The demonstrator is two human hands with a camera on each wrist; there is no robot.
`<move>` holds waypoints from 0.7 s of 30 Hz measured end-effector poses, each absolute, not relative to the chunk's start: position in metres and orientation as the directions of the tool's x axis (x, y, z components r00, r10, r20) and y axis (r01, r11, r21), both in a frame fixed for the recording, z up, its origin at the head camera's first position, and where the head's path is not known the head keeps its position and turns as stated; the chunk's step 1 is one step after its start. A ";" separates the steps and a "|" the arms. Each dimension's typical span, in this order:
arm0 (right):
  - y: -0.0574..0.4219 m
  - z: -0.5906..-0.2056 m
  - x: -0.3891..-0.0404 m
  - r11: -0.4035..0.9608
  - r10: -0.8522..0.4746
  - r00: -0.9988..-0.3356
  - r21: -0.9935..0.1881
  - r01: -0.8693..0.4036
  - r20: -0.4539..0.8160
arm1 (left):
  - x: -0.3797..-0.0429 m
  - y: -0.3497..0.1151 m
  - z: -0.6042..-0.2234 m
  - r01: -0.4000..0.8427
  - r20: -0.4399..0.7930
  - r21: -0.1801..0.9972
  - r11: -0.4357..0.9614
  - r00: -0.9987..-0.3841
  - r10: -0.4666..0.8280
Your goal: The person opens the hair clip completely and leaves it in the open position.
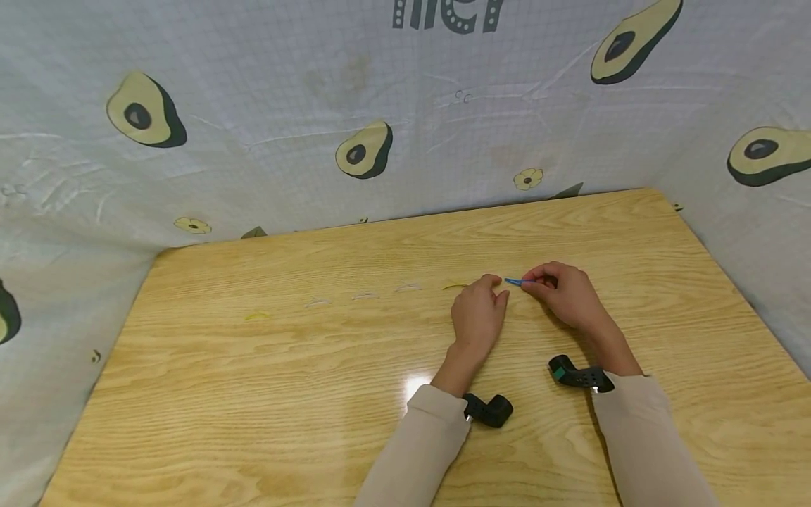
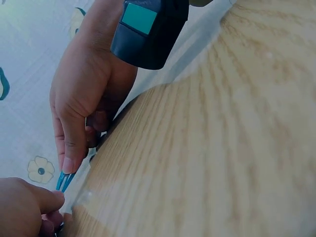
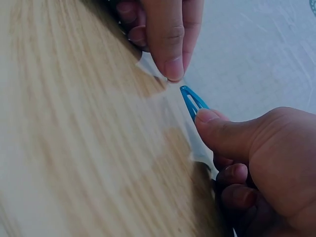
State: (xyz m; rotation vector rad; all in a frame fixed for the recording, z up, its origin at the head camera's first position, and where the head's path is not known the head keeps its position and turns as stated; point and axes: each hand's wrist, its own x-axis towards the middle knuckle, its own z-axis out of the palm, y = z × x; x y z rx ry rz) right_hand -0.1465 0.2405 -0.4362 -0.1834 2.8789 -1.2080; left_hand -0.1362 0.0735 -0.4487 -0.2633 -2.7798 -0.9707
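Note:
A blue snap hair clip [image 3: 191, 101] is pinched between the thumb and fingers of my right hand [image 1: 567, 292], its narrow tip pointing left. Just off that tip is my left hand [image 1: 479, 313], thumb and index finger extended towards the clip and the other fingers bent. In the head view a small gap separates the left fingertips from the clip. From the left wrist view, the clip's two blue arms [image 2: 63, 181] show between the hands. Beside the left hand lies a thin yellow curved piece [image 1: 453, 286], partly hidden by it.
Leftward on the wooden table [image 1: 253, 408] runs a spaced row: several thin pale pieces, including one [image 1: 365, 295], and a yellow piece [image 1: 257, 315] at the far left. A white avocado-print sheet [image 1: 272, 141] stands behind the table and along its sides.

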 end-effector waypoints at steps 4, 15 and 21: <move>0.240 -0.434 -0.146 0.688 -0.124 -0.992 -0.719 -0.096 0.013 | -0.136 0.072 -0.449 0.243 0.245 0.588 0.772 -0.962 0.117; 0.236 -0.428 -0.144 0.654 -0.165 -0.986 -0.748 -0.111 0.002 | -0.135 0.068 -0.447 0.234 0.242 0.656 0.718 -0.966 0.093; 0.236 -0.425 -0.143 0.615 -0.197 -0.979 -0.784 -0.087 -0.046 | -0.134 0.066 -0.447 0.258 0.263 0.739 0.623 -0.961 0.085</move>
